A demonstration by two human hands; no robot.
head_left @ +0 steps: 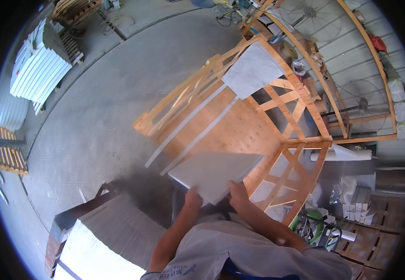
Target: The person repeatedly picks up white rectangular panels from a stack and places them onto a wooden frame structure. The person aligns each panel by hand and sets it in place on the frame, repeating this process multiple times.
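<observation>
Both hands hold a flat, square grey slab (215, 175), tilted in front of my body, with its thin pale edge showing. My left hand (193, 199) grips its near left edge. On the near right edge, my right hand (237, 193) is closed round the rim. Beyond the slab is an open wooden crate (240, 123) with a plywood base and slatted sides. A pale, marbled square slab (253, 71) stands against its far end. Two long white strips (202, 135) run across the base from that slab toward me.
At lower left a row of grey slabs (118, 228) stands on a brown support (61, 235). Stacked white panels (41, 65) sit on pallets at upper left. Fans (309, 13), timber frames and white rolls (347, 155) are on the right, beside tools (317, 224).
</observation>
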